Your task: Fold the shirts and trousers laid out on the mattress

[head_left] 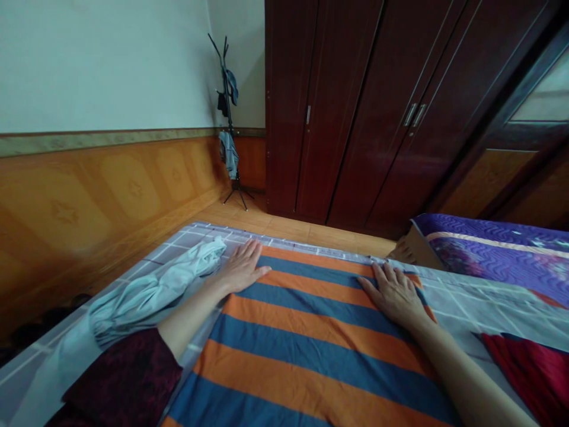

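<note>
An orange and blue-grey striped cloth lies spread over the checked sheet, with a few wrinkles in it. At its far left corner my left hand rests flat, thumb pointing right across the stripes. My right hand lies flat on the far right part of the cloth, fingers spread and pointing away from me. Neither hand is closed on anything.
Bunched pale cloth lies left of my left forearm, and red cloth at the right. Beyond stand a coat rack and a dark red wardrobe. A purple cover is at the right.
</note>
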Action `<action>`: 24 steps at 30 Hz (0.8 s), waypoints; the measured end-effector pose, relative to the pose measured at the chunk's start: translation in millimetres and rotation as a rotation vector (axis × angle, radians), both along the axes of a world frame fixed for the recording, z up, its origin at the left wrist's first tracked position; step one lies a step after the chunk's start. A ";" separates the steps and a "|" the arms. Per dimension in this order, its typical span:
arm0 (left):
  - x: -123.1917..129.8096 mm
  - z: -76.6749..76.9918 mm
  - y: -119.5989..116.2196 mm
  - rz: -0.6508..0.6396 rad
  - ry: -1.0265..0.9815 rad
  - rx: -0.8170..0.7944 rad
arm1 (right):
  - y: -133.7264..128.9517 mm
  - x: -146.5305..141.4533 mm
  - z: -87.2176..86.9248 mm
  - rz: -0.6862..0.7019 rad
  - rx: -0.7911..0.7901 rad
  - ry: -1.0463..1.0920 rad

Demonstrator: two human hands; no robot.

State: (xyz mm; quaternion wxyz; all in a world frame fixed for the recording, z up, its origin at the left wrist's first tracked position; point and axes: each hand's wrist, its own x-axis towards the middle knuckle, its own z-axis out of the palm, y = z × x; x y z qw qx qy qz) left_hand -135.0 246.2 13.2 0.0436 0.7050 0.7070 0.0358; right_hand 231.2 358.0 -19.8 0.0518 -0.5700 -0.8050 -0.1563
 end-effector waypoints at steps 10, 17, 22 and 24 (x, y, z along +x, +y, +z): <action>39.6 13.1 -18.1 -0.182 -0.066 -0.015 | -22.0 -26.3 26.2 0.157 -0.142 0.052; 37.3 2.3 -16.4 -0.209 -0.069 -0.073 | -44.8 -53.7 11.6 0.261 -0.133 0.118; 17.1 3.5 -11.9 -0.020 0.010 0.005 | -46.2 -54.4 9.0 0.248 -0.087 0.100; 27.3 1.7 -13.3 -0.171 -0.010 0.004 | -48.7 -56.3 11.5 0.237 -0.080 0.086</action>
